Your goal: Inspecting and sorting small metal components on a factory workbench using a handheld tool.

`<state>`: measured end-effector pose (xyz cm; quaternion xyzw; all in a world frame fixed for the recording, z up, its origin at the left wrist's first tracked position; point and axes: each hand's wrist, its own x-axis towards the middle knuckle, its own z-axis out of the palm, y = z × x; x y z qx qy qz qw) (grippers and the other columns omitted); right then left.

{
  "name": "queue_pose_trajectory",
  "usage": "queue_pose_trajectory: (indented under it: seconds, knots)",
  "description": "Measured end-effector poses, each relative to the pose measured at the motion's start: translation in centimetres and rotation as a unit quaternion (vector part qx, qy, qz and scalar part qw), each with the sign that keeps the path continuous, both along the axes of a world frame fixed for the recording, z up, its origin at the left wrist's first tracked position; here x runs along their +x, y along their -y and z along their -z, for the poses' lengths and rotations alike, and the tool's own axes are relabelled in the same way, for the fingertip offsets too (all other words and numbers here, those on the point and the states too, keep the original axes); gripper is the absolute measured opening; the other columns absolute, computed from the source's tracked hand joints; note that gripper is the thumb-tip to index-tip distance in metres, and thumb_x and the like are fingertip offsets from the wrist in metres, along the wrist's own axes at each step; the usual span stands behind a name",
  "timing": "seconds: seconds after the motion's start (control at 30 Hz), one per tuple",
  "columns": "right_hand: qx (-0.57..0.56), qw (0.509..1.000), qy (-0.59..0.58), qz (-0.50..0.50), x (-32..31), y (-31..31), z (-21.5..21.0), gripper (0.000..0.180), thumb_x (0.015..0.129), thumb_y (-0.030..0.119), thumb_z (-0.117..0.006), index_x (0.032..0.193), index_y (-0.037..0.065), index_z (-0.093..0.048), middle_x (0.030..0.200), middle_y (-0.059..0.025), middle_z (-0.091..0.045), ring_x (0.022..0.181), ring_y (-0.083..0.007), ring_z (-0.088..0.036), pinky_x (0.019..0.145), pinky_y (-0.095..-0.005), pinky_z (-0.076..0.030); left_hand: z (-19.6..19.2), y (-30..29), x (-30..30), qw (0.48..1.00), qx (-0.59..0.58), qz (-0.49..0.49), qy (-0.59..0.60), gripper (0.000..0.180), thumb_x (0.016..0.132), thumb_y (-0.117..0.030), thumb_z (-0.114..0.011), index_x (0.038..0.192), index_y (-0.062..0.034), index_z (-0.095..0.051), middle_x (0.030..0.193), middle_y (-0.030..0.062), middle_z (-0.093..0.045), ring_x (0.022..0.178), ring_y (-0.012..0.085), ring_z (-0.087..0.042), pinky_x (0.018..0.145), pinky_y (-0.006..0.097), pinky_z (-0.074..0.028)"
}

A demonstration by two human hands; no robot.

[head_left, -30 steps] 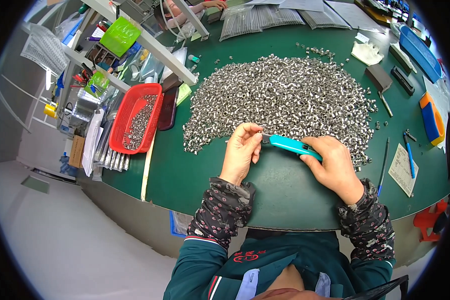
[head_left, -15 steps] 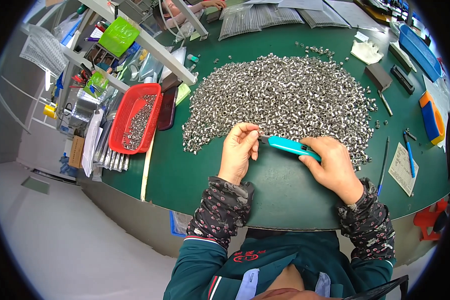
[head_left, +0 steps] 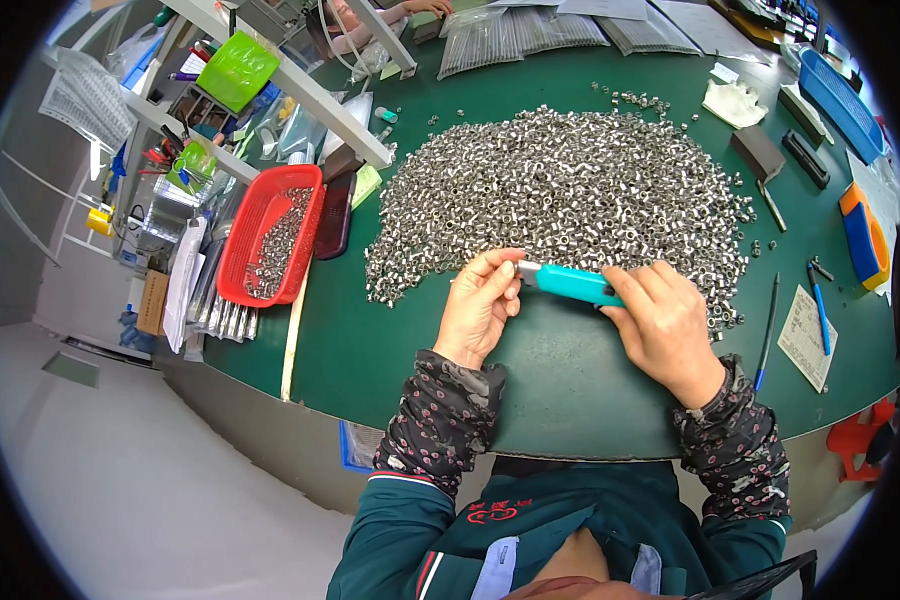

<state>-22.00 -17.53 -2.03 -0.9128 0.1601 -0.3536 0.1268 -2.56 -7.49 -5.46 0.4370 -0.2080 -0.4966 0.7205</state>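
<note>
My right hand [head_left: 665, 325] grips the rear end of a teal utility knife [head_left: 570, 284] between thumb and fingers. The knife lies nearly level, its metallic front end pointing left. At that end, the thumb and forefinger of my left hand [head_left: 478, 308] are pinched together; whatever they hold is too small to make out. Just beyond both hands spreads a wide, low pile of small silvery metal rings [head_left: 560, 180] on the green tabletop [head_left: 580, 400].
Left of the pile stands a red plastic basket [head_left: 308, 240] partly filled with metal rings, beside a dark phone-like object [head_left: 336, 217]. To the right lie pens, a paper slip [head_left: 808, 338], a blue-and-orange tape dispenser [head_left: 863, 240] and a grey block [head_left: 758, 153]. Another person's hand [head_left: 428, 8] shows at the far edge.
The knife has turned in my grip, showing its broader side and a brighter front end. My right hand's fingers have shifted on its rear end. My left hand has barely moved.
</note>
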Motion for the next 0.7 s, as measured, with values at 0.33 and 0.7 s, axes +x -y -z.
queue_pose_trajectory:
  seconds: [0.33,0.7]
  knots:
    - [0.081,0.997,0.008,0.012,-0.05,0.28,0.38,0.030,0.065,0.010,-0.065,0.093,0.004,-0.056,0.069,-0.0087,-0.052,0.066,-0.0252,-0.051,0.056,-0.0354,-0.042,0.79,0.06,0.26,0.997,-0.030,0.028,-0.069,0.014,0.087,-0.015,-0.049,0.096,-0.0046,-0.053,0.081,0.0015,-0.050,0.065,0.0081,-0.046,0.054,0.021,-0.040]
    - [0.102,0.995,-0.019,-0.009,-0.12,0.01,0.48,0.027,0.067,0.012,-0.064,0.092,0.005,-0.056,0.068,-0.0090,-0.052,0.066,-0.0259,-0.052,0.056,-0.0364,-0.043,0.52,0.02,0.06,0.996,-0.016,0.036,-0.080,0.019,0.089,-0.024,-0.044,0.089,-0.0057,-0.050,0.073,0.0006,-0.044,0.057,0.0083,-0.040,0.048,0.021,-0.034]
